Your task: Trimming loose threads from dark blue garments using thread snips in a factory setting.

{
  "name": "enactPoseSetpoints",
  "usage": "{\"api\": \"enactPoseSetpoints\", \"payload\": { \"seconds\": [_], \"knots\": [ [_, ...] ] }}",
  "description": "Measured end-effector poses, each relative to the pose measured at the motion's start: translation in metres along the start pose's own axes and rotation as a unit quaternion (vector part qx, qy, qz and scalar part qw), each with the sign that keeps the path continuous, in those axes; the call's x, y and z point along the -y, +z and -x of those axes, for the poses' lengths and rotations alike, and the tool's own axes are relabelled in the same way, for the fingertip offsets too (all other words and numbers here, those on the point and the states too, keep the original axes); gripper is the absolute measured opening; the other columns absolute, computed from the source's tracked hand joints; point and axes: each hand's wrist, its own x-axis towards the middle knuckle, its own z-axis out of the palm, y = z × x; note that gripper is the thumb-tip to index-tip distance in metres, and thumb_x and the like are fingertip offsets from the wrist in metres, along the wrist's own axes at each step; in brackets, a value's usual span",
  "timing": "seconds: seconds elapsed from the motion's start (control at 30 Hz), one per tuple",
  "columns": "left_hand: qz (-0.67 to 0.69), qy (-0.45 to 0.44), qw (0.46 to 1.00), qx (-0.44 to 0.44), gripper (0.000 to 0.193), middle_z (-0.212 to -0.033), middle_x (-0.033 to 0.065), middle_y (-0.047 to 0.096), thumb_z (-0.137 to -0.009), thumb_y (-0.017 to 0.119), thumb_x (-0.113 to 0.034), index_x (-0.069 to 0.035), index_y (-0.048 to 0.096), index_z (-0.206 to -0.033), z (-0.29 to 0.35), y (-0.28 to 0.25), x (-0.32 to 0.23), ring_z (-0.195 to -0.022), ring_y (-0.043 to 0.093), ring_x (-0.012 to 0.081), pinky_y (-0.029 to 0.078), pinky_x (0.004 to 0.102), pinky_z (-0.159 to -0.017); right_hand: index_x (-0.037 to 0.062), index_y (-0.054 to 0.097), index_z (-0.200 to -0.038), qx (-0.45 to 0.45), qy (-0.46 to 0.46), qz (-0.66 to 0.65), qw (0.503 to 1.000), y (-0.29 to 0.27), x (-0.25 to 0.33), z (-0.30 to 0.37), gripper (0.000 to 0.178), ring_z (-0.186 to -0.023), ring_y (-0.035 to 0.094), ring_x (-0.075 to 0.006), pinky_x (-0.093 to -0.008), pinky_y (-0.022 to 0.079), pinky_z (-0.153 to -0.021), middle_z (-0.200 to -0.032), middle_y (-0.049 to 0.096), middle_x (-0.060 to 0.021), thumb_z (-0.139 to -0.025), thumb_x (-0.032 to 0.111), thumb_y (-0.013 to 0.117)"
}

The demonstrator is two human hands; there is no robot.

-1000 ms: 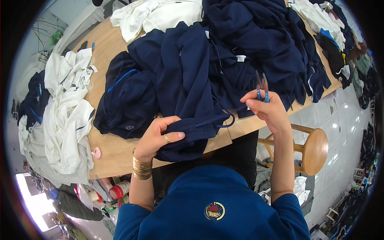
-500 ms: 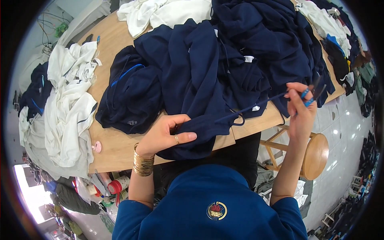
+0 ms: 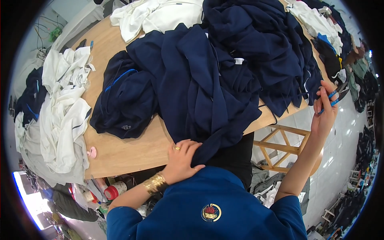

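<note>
1. Landmark: wooden worktop [image 3: 120,158].
2. Main item: navy garment [image 3: 196,88], middle of the worktop, near end draped over its front edge toward the person.
3. Look: dark navy, plain matte cloth, rumpled. Long soft folds run from the worktop's far side toward its front edge; near end bunched into a narrow, twisted tail.
4. Left hand [image 3: 183,161]: at the worktop's front edge, on the garment's near end. Fingers bent over the cloth, thumb apart from them. Can't tell if it's pinching or just resting. Gold ring, gold bangles [image 3: 155,183].
5. Right hand [image 3: 326,106]: off the worktop's right edge, curled around scissors [image 3: 335,102]. Blue handles, dark blades pointing away from the worktop. Fingers bunched close; can't tell if anything else is pinched between the tips.
6. Also on the worktop: balled navy garment [image 3: 128,102] with bright blue strip, left part; bigger navy heap [image 3: 256,40], far right part; white garments [image 3: 60,138], left edge, spilling over.
7. Wooden stool [image 3: 280,147]: below the worktop's front right edge.
</note>
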Motion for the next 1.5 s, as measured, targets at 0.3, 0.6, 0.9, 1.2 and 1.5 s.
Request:
{"api": "enactPoseSetpoints", "payload": {
  "seconds": [0.3,0.6,0.9,1.2,1.5],
  "knots": [
    [0.307,-0.077,0.941,0.118,0.054,-0.092,0.0025,0.058,-0.061,0.084,-0.024,-0.005,0.055,-0.102,-0.042,-0.087,0.020,-0.090,0.055,0.0149,0.044,0.0266,-0.078,-0.0023,0.062,-0.107,-0.031,-0.067,0.047,0.996,-0.023,0.039,-0.023,0.022,-0.050,0.038,0.0004,-0.0151,0.025,-0.044,-0.079,0.058,-0.0030,-0.086,0.004,0.059],
    [0.248,-0.070,0.966,-0.029,0.022,-0.077,-0.0003,0.058,-0.075,0.072,-0.014,-0.002,0.057,-0.087,-0.072,-0.208,0.021,-0.072,0.053,0.0069,0.042,0.0205,-0.066,0.0036,0.064,-0.101,0.000,0.007,0.109,0.994,-0.045,0.000,-0.054,0.018,-0.047,0.037,-0.0006,-0.0161,0.024,-0.042,-0.073,0.056,0.0015,-0.084,0.005,0.060],
    [-0.192,-0.006,0.918,-0.348,0.032,-0.087,0.0097,0.062,-0.075,0.062,0.000,-0.012,0.063,-0.104,-0.101,-0.221,0.054,-0.077,0.061,0.0276,0.047,0.0325,-0.068,0.0064,0.062,-0.090,-0.059,0.053,0.097,0.992,-0.089,-0.030,-0.055,0.009,-0.046,0.038,-0.0019,-0.0164,0.025,-0.041,-0.071,0.058,-0.0007,-0.082,0.003,0.060],
    [-0.330,0.025,0.832,-0.446,0.044,-0.092,0.0101,0.064,-0.074,0.059,0.000,-0.023,0.062,-0.111,-0.135,-0.289,0.080,-0.076,0.062,0.0296,0.048,0.0337,-0.064,0.0077,0.058,-0.083,-0.062,-0.035,0.069,0.995,-0.123,-0.021,-0.078,0.008,-0.050,0.040,-0.0018,-0.0158,0.025,-0.044,-0.076,0.059,-0.0027,-0.083,0.000,0.057],
    [0.180,-0.037,0.979,-0.085,0.035,-0.092,-0.0015,0.064,-0.079,0.061,-0.001,-0.001,0.058,-0.114,-0.147,-0.280,0.063,-0.089,0.056,0.0068,0.044,0.0191,-0.078,0.0032,0.062,-0.095,-0.177,-0.028,0.057,0.982,-0.162,-0.039,-0.100,0.013,-0.046,0.038,-0.0017,-0.0172,0.025,-0.041,-0.072,0.059,-0.0028,-0.084,-0.001,0.056]
  ]
}}
